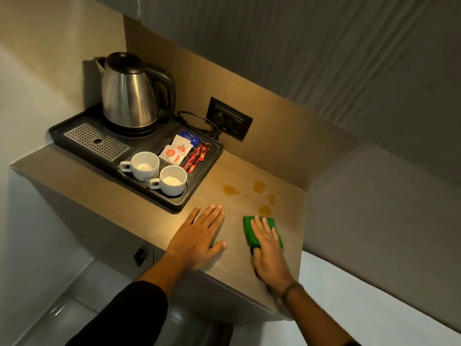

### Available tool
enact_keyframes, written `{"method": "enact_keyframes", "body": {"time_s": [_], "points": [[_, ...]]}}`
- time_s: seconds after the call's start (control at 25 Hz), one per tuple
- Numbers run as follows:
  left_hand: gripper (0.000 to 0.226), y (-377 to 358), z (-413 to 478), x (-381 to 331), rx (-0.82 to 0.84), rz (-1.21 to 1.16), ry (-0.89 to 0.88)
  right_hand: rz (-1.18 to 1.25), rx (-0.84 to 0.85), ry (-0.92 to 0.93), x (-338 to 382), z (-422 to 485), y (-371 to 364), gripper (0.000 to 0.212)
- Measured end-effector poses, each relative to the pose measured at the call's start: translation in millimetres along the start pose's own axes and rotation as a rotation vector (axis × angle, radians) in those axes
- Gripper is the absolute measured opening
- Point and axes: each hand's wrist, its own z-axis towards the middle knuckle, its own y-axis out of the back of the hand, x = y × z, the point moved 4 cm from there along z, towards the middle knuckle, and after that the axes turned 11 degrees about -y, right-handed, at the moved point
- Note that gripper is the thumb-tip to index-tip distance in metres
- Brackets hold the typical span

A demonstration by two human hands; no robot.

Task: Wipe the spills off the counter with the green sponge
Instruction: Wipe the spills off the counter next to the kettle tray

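Several amber spills (264,209) dot the wooden counter (239,265) between the tray and the right edge. The green sponge (249,229) lies flat on the counter just in front of the nearest spill. My right hand (268,248) presses down on top of the sponge, fingers spread over it and hiding its middle. My left hand (197,239) rests flat on the counter to the left of the sponge, fingers apart, holding nothing.
A black tray (207,168) sits at the left with a steel kettle (129,96), two white cups (172,180), sachets (179,152) and a metal grate. A wall socket (229,118) with the kettle's cord is behind. The counter ends close on the right.
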Motion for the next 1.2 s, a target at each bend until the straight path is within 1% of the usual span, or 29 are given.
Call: {"method": "enact_keyframes", "body": {"time_s": [0.04,0.08,0.12,0.2,0.28,0.32,0.36,0.4,0.44,0.48,0.56,0.64,0.72,0.76,0.84,0.92,0.96,1.0,1.04,1.12,1.16,1.2], "points": [[0.082,0.3,-0.2,-0.1,-0.012,0.006,0.0,-0.033,0.045,0.069,-11.7,-15.8,-5.5,0.082],[0.082,0.4,-0.2,0.1,-0.019,0.008,-0.001,-0.066,0.065,0.1,-30.6,-33.3,-2.8,0.085],[0.081,0.1,0.0,0.4,-0.02,0.004,-0.003,-0.081,0.058,0.114,-50.8,-41.8,6.9,0.086],[0.082,-1.1,0.2,0.9,-0.02,0.008,-0.004,-0.066,0.014,0.072,-70.2,-19.8,26.9,0.082],[0.082,-1.4,0.5,1.4,-0.01,0.007,-0.005,-0.015,-0.068,-0.059,-52.6,31.3,37.1,0.076],[0.082,-0.8,0.9,2.0,-0.009,0.008,-0.007,0.024,-0.08,-0.105,-33.7,51.7,37.4,0.073],[0.082,-0.7,1.2,2.2,-0.008,0.009,-0.007,0.037,-0.066,-0.107,-17.3,61.7,30.9,0.073],[0.082,-0.8,1.2,2.4,-0.007,0.008,-0.005,0.034,-0.046,-0.08,-9.6,61.6,20.6,0.073],[0.082,-0.9,1.2,2.7,-0.011,0.005,-0.005,0.014,-0.022,-0.016,-10.5,52.0,11.7,0.075],[0.082,-1.1,1.3,3.2,-0.022,0.003,-0.003,-0.012,0.004,0.048,-20.9,36.0,6.5,0.077],[0.082,-2.4,0.8,3.5,-0.032,0.002,0.002,-0.023,-0.011,0.073,-57.0,7.1,15.9,0.078],[0.082,-3.5,0.7,3.4,-0.031,0.001,0.001,0.037,-0.077,-0.021,-67.9,32.2,35.8,0.075],[0.082,-2.5,0.8,3.2,-0.025,0.006,-0.001,0.065,-0.128,-0.179,-45.6,85.7,46.3,0.072],[0.082,-1.8,1.1,3.3,-0.019,0.008,-0.003,0.069,-0.112,-0.215,-28.6,102.4,44.5,0.071],[0.082,-0.1,0.7,3.0,-0.015,-0.002,0.005,0.018,-0.073,-0.123,-15.6,108.2,32.0,0.072],[0.082,0.9,0.1,2.2,-0.025,-0.009,0.004,-0.05,-0.026,0.023,-37.6,85.8,29.2,0.075],[0.082,0.0,-0.3,1.0,-0.022,-0.013,0.003,-0.077,-0.021,0.048,-56.4,75.4,34.3,0.075],[0.082,-0.3,-0.4,0.6,-0.024,-0.015,0.006,-0.074,-0.035,0.036,-66.5,76.9,42.9,0.075],[0.082,0.2,-0.2,0.4,-0.034,-0.016,0.014,-0.061,-0.06,-0.017,-65.6,90.2,49.5,0.074],[0.082,3.0,0.7,-0.4,-0.03,-0.019,0.02,-0.008,-0.126,-0.18,-37.6,134.6,57.8,0.07],[0.082,3.4,1.4,-0.5,-0.025,-0.017,0.018,0.018,-0.11,-0.216,-18.9,149.0,54.4,0.069],[0.082,3.1,1.7,-0.5,-0.02,-0.015,0.017,0.005,-0.082,-0.198,-4.5,153.9,45.5,0.07]]}}
